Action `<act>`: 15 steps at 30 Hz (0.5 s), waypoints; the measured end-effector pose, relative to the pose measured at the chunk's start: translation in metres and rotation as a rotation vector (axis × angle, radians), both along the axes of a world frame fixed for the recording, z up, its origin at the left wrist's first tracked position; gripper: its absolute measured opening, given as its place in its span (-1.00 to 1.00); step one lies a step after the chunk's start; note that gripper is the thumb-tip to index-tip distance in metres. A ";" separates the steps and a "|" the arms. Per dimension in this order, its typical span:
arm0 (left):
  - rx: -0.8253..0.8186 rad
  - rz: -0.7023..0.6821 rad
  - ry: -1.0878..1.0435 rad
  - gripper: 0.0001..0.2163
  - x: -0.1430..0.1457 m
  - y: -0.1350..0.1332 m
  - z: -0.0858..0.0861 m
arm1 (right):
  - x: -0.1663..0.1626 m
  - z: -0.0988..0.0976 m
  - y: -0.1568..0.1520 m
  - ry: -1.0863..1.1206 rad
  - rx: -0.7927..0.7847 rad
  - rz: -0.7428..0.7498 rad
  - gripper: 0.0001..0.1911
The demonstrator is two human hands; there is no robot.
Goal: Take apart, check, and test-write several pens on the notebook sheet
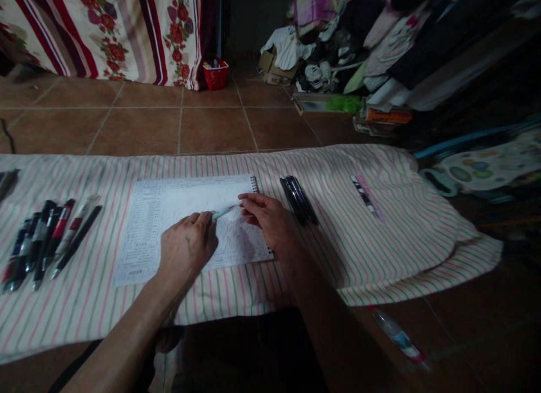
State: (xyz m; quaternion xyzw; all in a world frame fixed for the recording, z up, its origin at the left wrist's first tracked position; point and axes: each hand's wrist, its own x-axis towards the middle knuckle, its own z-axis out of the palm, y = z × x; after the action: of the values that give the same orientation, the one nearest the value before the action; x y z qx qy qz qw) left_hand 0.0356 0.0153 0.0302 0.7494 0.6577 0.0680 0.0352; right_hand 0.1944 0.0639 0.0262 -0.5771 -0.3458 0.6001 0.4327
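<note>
A pale blue-white pen (222, 211) is held over a spiral notepad (186, 195) covered with fine print and handwriting. My left hand (186, 243) is closed around the pen's lower left end, its fingers hiding that part. At the thin other end, the fingertips of my right hand (270, 218) come together in a pinch. Several dark pens (298, 200) lie side by side just right of the notepad. Further left is a group of pens (51, 235) in black, red and silver.
A striped cloth (380, 241) covers the low table. On its right side lie a black-and-white pen (364, 194) and a pink strip (372, 198). A plastic bottle (397, 334) is on the floor. Beyond stand a red basket (215, 74) and piled clothes (329, 38).
</note>
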 end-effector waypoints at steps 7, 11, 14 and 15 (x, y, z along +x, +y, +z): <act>0.000 -0.001 0.026 -0.80 -0.001 0.001 0.000 | 0.002 0.002 0.003 -0.025 -0.006 -0.025 -0.91; 0.000 0.001 0.033 -0.79 -0.001 0.001 0.000 | 0.003 -0.005 0.006 -0.107 0.059 -0.044 -0.93; 0.000 0.007 0.042 -0.78 -0.001 0.001 0.000 | 0.007 -0.011 0.008 -0.224 0.128 -0.019 -0.96; 0.002 0.009 0.046 -0.77 0.000 0.001 0.000 | 0.008 -0.013 0.009 -0.275 0.156 0.001 -0.96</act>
State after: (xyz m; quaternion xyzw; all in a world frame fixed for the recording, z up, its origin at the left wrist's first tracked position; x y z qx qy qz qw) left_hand 0.0351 0.0163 0.0298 0.7478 0.6616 0.0515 0.0191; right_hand 0.2027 0.0725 0.0130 -0.6183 -0.4477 0.4868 0.4247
